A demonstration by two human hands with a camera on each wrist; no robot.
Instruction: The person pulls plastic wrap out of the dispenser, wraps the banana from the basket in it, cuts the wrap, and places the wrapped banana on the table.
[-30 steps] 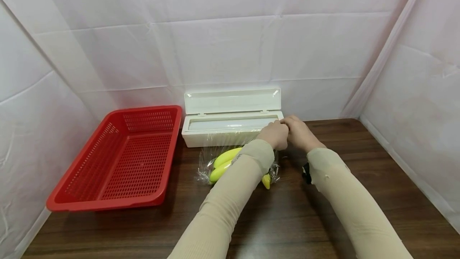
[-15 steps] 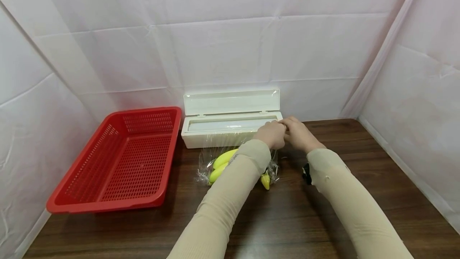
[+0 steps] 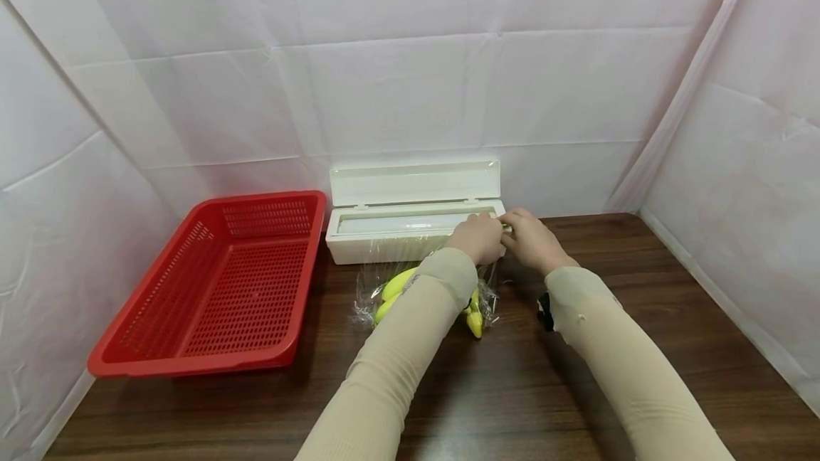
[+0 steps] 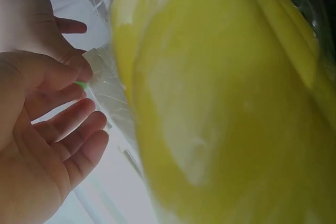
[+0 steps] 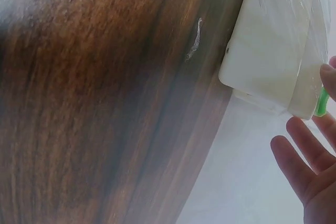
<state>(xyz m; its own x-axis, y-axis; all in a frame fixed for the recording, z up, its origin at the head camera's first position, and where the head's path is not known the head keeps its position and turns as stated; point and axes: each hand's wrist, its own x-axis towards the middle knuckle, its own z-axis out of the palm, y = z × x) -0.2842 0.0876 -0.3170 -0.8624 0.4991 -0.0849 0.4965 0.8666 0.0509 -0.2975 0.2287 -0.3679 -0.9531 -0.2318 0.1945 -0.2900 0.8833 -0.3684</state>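
Both of my hands meet at the right end of an open white cling film box (image 3: 391,251). A small green piece, like a slide cutter (image 5: 321,102), shows at its front rim there. My left hand (image 3: 477,237) has thumb and forefinger closed round this green piece; its other fingers (image 4: 86,156) are loosely bent. My right hand (image 3: 534,240) grips the box's end corner, thumb at the rim, other fingers (image 5: 294,166) spread below. Clear film (image 3: 384,251) runs from the box over yellow bananas (image 3: 398,283), partly hidden by my left sleeve.
A red plastic basket (image 3: 295,333) stands on the left of the brown wooden table (image 3: 512,404). White cloth (image 3: 410,91) hangs behind and at both sides. The box's raised lid (image 3: 416,183) leans toward the back cloth.
My left hand has shifted slightly left, widening the gap between the hands so the green piece shows. More of the right banana tip is visible. My right hand stays nearly still.
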